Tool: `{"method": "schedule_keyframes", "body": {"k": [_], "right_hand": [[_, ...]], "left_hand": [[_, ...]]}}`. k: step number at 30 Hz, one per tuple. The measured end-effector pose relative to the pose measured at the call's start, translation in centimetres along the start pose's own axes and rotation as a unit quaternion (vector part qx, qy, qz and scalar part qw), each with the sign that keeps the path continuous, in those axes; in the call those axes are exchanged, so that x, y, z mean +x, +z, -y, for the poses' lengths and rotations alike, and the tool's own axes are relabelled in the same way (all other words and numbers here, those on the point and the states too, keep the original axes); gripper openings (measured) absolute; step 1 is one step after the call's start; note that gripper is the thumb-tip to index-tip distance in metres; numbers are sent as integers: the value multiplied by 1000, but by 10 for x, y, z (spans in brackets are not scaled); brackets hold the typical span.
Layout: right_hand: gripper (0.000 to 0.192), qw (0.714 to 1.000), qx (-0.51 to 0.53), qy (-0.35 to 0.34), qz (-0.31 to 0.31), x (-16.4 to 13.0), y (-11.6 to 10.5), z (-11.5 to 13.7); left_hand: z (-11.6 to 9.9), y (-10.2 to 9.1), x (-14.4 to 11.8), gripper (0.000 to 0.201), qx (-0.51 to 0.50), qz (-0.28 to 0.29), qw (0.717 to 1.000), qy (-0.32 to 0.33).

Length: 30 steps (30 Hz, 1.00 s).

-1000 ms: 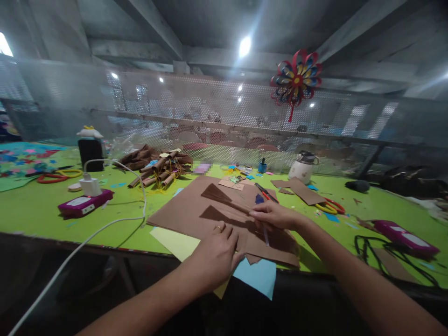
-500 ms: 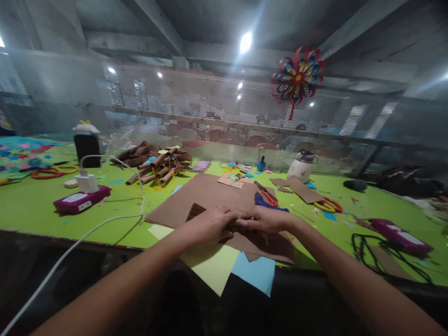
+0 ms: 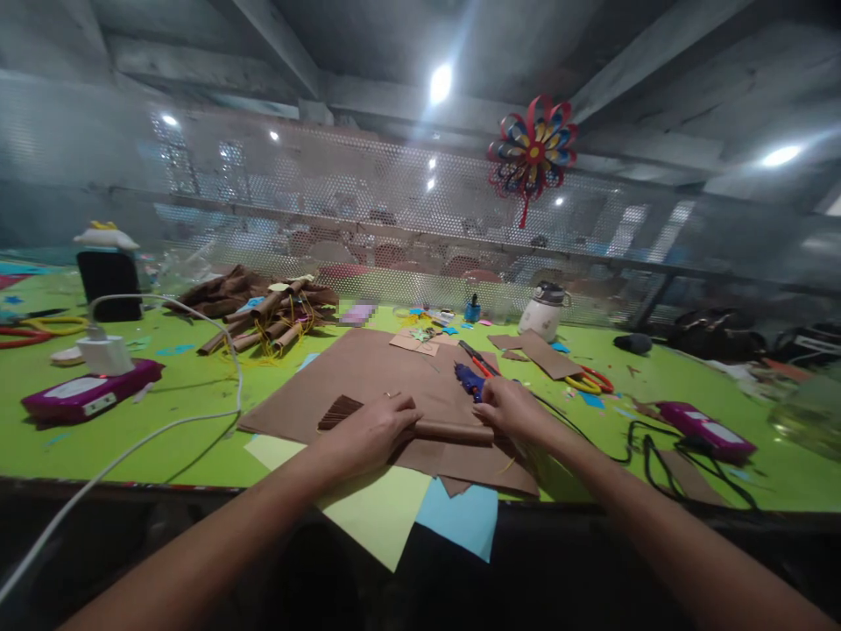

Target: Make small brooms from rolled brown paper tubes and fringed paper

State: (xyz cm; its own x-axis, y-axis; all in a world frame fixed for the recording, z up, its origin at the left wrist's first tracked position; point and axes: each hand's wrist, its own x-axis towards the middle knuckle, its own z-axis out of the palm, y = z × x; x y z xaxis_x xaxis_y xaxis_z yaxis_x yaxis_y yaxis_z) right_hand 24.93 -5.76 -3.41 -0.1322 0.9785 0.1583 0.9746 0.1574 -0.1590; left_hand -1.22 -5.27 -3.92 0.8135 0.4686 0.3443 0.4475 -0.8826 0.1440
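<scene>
A rolled tube of brown paper (image 3: 456, 432), its left end fringed into a fan of strips (image 3: 340, 412), lies across brown paper sheets (image 3: 368, 372). My left hand (image 3: 371, 429) is closed over the tube's middle and holds it down. Just beyond the tube's right end, my right hand (image 3: 516, 409) has its fingers curled round the handle of a blue glue gun (image 3: 469, 381). The gun's nozzle points away to the left, and most of its handle is hidden by my hand. Red-handled pliers (image 3: 481, 361) lie right behind the gun.
Yellow paper (image 3: 381, 517) and blue paper (image 3: 460, 517) overhang the table edge. A pile of brown paper tubes (image 3: 276, 320) lies at back left, near a purple power strip (image 3: 92, 390) with a white cable. Scissors (image 3: 591, 379), a white bottle (image 3: 542, 314) and a black cord (image 3: 647, 447) are on the right.
My right hand has left the tube and moved up to the glue gun, uncovering the tube's right part. My left hand stays on the tube. The view has swung slightly right.
</scene>
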Motion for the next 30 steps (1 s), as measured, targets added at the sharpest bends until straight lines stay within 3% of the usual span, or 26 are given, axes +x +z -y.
{"method": "schedule_keyframes", "body": {"k": [4, 11, 15, 17, 19, 23, 30], "right_hand": [[20, 997, -43, 53, -21, 2, 3, -8], [23, 992, -108, 62, -14, 5, -1, -21], [21, 989, -120, 65, -57, -3, -6, -17], [17, 991, -89, 16, -101, -13, -8, -3], [16, 989, -32, -76, -119, -27, -8, 18], [20, 975, 4, -216, -53, -51, -1, 57], [19, 950, -26, -305, -61, -53, 9, 76]], "left_hand": [[-2, 0, -2, 32, -6, -17, 1000, 2], [5, 6, 1, 33, 1, -13, 1000, 7], [8, 7, 4, 35, 15, -6, 1000, 5], [9, 6, 5, 35, 10, 0, 1000, 5], [12, 4, 6, 32, -1, 11, 1000, 7], [19, 0, 11, 28, -34, 45, 998, 15], [25, -14, 14, 24, -76, 83, 994, 11]]}}
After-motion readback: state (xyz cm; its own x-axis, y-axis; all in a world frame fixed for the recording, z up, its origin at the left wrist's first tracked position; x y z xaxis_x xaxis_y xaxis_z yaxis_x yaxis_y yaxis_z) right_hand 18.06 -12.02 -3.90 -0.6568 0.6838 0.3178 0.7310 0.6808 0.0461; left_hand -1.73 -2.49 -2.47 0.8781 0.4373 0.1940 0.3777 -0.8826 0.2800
